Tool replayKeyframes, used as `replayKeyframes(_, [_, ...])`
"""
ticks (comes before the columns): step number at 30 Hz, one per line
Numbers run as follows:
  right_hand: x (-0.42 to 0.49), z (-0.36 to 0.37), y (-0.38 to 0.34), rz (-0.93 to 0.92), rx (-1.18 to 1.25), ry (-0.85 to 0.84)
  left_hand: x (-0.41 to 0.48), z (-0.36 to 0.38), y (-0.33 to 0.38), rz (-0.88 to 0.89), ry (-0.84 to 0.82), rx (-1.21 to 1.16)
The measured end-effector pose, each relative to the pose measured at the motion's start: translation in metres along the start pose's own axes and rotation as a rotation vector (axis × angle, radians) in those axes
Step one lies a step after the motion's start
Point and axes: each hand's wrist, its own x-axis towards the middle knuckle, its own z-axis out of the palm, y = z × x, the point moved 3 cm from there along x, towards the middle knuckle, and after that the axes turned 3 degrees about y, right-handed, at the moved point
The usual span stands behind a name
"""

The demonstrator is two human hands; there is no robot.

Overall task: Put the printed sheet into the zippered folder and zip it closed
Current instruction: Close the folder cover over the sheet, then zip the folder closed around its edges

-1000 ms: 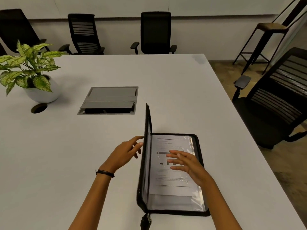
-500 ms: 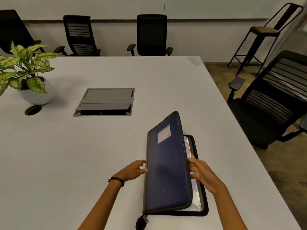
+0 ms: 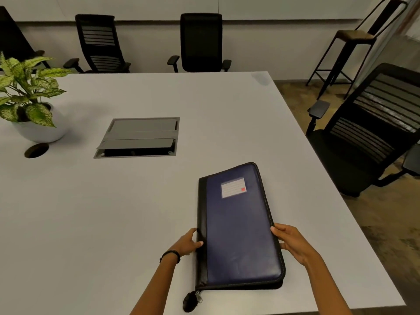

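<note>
The zippered folder [image 3: 238, 228], dark blue with a black spine and a white label, lies on the white table [image 3: 113, 212] with its cover folded down. The printed sheet is hidden inside it. My left hand [image 3: 189, 243] grips the spine edge with the thumb on top. My right hand [image 3: 289, 242] holds the opposite long edge, fingers around the rim. The zipper pull [image 3: 198, 296] with a black tab hangs at the near left corner; the near edge shows a gap between the halves.
A recessed grey cable box [image 3: 138, 137] sits mid-table with its lid partly raised. A potted plant [image 3: 29, 98] and a round cable hole [image 3: 36, 150] are at the far left. Black office chairs [image 3: 368, 130] stand to the right and behind the table, with a stool [image 3: 350, 42] beyond.
The folder's cover swung from upright down onto the sheet, and now lies flat. My right hand slid out from inside to the outer edge; my left hand moved onto the spine.
</note>
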Motion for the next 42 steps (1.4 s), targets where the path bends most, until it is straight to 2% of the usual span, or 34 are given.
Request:
replayKeyframes(8, [0.029,0.004,0.016,0.056,0.017,0.215,0.008,-0.003,0.004,0.011,0.117,-0.011])
replayKeyframes(12, [0.040,0.008,0.021,0.064,-0.056,0.376,0.009,-0.006,0.001,0.030,0.136,-0.020])
replayKeyframes(17, [0.037,0.013,0.036,0.104,-0.156,0.619,-0.001,-0.001,-0.013,0.008,0.035,0.012])
replayKeyframes(21, [0.022,0.032,0.040,-0.017,-0.286,0.701,-0.019,0.005,-0.032,0.013,-0.107,0.068])
replayKeyframes(27, [0.004,0.095,0.043,-0.318,-0.410,0.525,-0.045,0.018,-0.058,0.002,-0.294,0.096])
replayKeyframes(31, [-0.001,0.148,0.054,-0.360,-0.498,0.213,-0.050,0.023,-0.068,0.039,-0.226,0.113])
replayKeyframes(36, [-0.015,0.201,0.073,-0.326,-0.756,-0.117,-0.048,0.032,-0.075,0.084,-0.141,0.114])
replayKeyframes(42, [-0.025,0.220,0.088,-0.400,-1.234,-0.105,-0.047,0.040,-0.079,0.093,-0.048,0.071])
